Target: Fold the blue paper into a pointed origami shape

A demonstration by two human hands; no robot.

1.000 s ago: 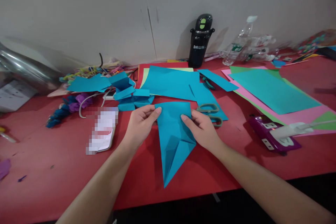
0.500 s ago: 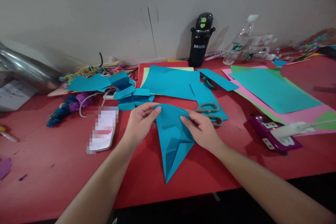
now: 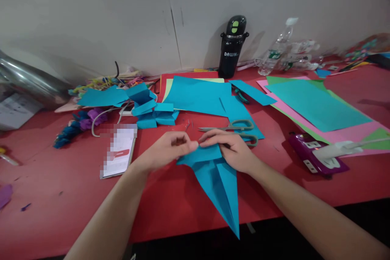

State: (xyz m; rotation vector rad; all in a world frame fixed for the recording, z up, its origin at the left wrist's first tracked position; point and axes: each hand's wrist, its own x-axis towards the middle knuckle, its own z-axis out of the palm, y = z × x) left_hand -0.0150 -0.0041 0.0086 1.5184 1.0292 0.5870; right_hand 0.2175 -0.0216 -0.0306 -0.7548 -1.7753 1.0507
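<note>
Hands pinching folded blue paper at frame centre

Left hand (image 3: 166,151) and right hand (image 3: 231,150) both grip the blue paper (image 3: 217,174) at its top edge; since the earlier frame its top has folded down, its point swung lower right; scissors (image 3: 236,130) just behind.

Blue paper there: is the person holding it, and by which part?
Yes. Both hands grip the folded blue paper at its wide top edge: left hand on the left corner, right hand on the right. Its long point hangs toward the table edge.
</note>
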